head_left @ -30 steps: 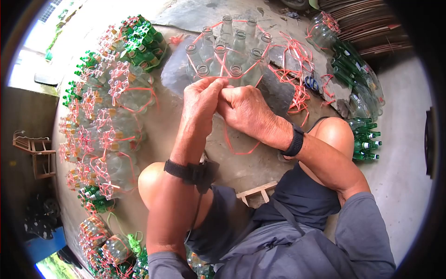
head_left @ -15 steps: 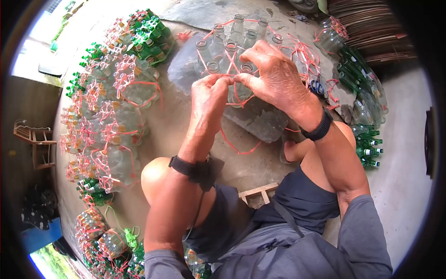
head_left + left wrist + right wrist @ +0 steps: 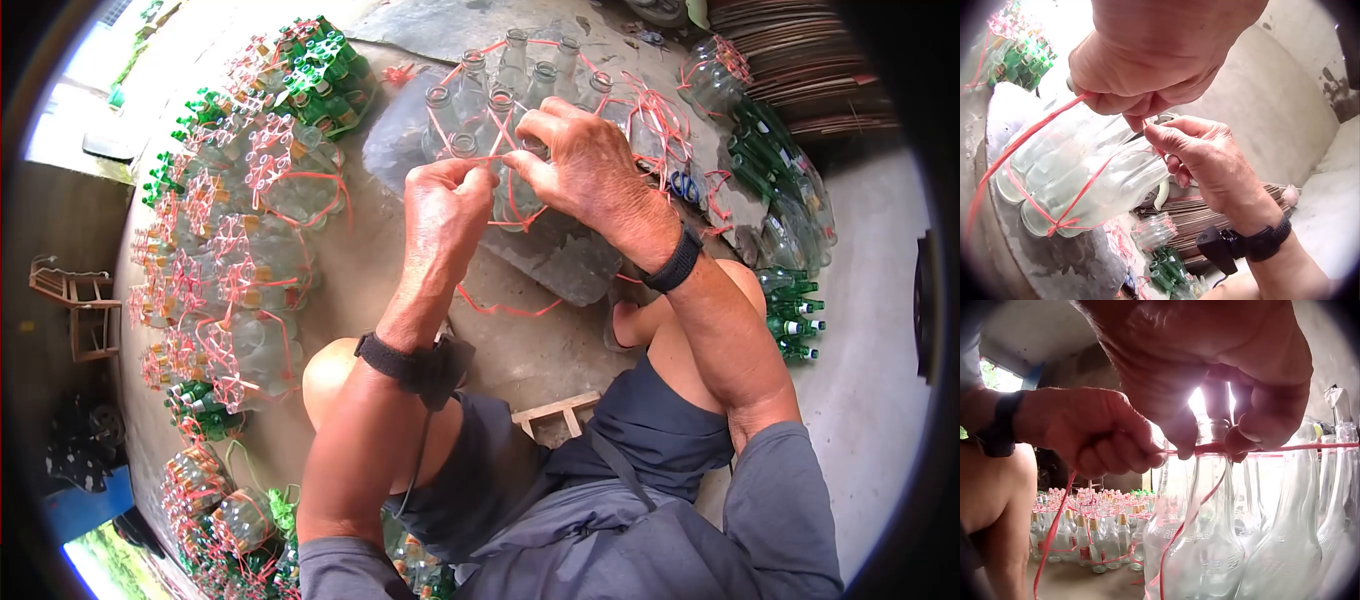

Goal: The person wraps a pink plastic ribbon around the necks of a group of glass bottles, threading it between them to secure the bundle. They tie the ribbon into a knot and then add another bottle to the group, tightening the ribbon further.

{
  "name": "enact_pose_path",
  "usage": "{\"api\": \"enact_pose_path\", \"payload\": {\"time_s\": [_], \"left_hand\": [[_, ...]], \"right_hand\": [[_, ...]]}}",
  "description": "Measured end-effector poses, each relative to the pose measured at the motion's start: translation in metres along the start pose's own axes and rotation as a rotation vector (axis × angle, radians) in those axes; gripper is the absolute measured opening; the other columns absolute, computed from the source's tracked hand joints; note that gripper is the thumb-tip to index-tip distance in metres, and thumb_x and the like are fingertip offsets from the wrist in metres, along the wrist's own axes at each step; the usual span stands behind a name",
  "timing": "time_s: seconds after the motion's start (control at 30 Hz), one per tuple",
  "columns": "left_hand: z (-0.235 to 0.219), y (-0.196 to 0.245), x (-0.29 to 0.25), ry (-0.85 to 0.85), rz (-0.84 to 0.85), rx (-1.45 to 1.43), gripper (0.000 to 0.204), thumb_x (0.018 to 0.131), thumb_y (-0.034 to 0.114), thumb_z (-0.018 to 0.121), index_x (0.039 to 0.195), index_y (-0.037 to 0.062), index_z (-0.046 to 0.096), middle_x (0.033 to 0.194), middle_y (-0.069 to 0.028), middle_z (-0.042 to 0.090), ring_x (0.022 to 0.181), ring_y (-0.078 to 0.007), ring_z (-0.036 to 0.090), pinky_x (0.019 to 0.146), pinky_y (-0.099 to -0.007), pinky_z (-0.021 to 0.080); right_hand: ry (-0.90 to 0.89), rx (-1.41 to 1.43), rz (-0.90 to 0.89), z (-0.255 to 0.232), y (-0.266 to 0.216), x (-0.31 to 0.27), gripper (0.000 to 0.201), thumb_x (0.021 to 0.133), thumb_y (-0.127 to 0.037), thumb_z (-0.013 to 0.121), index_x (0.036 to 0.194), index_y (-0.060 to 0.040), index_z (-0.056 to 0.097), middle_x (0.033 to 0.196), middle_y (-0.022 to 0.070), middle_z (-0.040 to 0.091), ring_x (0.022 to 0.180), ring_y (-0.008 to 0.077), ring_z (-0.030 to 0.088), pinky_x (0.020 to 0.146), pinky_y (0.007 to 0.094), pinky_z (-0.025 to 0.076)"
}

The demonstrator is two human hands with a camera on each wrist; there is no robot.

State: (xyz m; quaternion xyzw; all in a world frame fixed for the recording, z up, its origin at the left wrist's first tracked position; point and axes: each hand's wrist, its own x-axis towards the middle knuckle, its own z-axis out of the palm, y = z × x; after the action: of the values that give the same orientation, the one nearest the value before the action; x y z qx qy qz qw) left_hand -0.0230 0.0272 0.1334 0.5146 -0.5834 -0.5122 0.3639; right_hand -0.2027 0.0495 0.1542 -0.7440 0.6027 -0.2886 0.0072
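Note:
A bundle of clear glass bottles (image 3: 468,100) stands upright on a dark stone slab, with red plastic string (image 3: 1063,224) wound around it low down and also around the necks. My left hand (image 3: 447,215) has its fingers curled and pinches the string at the near side of the bottle necks. Its loose tail (image 3: 1054,537) hangs down from that hand. Just to the right, my right hand (image 3: 595,180) pinches the same string between thumb and fingers, close against a bottle neck (image 3: 1213,434). A short taut stretch of string spans the two hands.
Many tied bottle bundles (image 3: 285,165) stand in rows at left. Tangled red string (image 3: 655,125) and blue-handled scissors (image 3: 684,186) lie right of the slab (image 3: 560,265). Green bottles (image 3: 765,140) lie farther right. A small wooden stool (image 3: 555,412) shows between the knees.
My hands were close together over the string; the right hand has since moved right and up, opening a short gap. The hanging string loop has shifted slightly upward.

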Motion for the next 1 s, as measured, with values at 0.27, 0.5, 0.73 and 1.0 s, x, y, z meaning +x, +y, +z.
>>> {"api": "enact_pose_path", "payload": {"time_s": [0.27, 0.5, 0.73, 1.0], "left_hand": [[-0.006, -0.002, 0.001, 0.023, 0.196, 0.252, 0.020, 0.091, 0.014, 0.066, 0.092, -0.0028, 0.078, 0.060, 0.0019, 0.056, 0.057, -0.0044, 0.045, 0.051, -0.0276, 0.037], [-0.011, 0.012, 0.004, 0.059, 0.491, 0.626, 0.016, 0.089, 0.012, 0.067, 0.087, -0.0021, 0.074, 0.065, -0.0182, 0.061, 0.054, -0.0188, 0.060, 0.058, -0.0339, 0.049], [-0.015, 0.022, 0.008, 0.024, 0.598, 0.682, 0.010, 0.087, 0.007, 0.068, 0.086, -0.0010, 0.073, 0.066, -0.0189, 0.063, 0.056, -0.0239, 0.064, 0.059, -0.0342, 0.050], [-0.017, 0.032, 0.025, -0.003, 0.795, 0.740, 0.007, 0.084, 0.007, 0.067, 0.080, 0.0022, 0.069, 0.072, -0.0190, 0.065, 0.066, -0.0372, 0.067, 0.060, -0.0419, 0.052]], "right_hand": [[0.021, 0.021, 0.024, 0.003, 0.002, 0.001, 0.025, 0.083, -0.028, 0.078, 0.091, -0.0048, 0.070, 0.092, 0.0153, 0.067, 0.087, 0.0382, 0.070, 0.076, 0.0479, 0.056], [0.018, 0.046, 0.061, 0.005, 0.001, 0.001, 0.026, 0.083, -0.029, 0.079, 0.090, -0.0056, 0.070, 0.092, 0.0143, 0.067, 0.088, 0.0368, 0.069, 0.077, 0.0467, 0.056], [-0.002, 0.101, 0.090, 0.004, 0.000, 0.000, 0.025, 0.084, -0.029, 0.078, 0.088, -0.0060, 0.069, 0.092, 0.0139, 0.067, 0.087, 0.0364, 0.069, 0.077, 0.0467, 0.056], [0.016, 0.140, 0.055, 0.007, 0.003, -0.003, 0.024, 0.085, -0.022, 0.076, 0.096, -0.0033, 0.066, 0.092, 0.0146, 0.064, 0.086, 0.0389, 0.067, 0.076, 0.0465, 0.053]]}}
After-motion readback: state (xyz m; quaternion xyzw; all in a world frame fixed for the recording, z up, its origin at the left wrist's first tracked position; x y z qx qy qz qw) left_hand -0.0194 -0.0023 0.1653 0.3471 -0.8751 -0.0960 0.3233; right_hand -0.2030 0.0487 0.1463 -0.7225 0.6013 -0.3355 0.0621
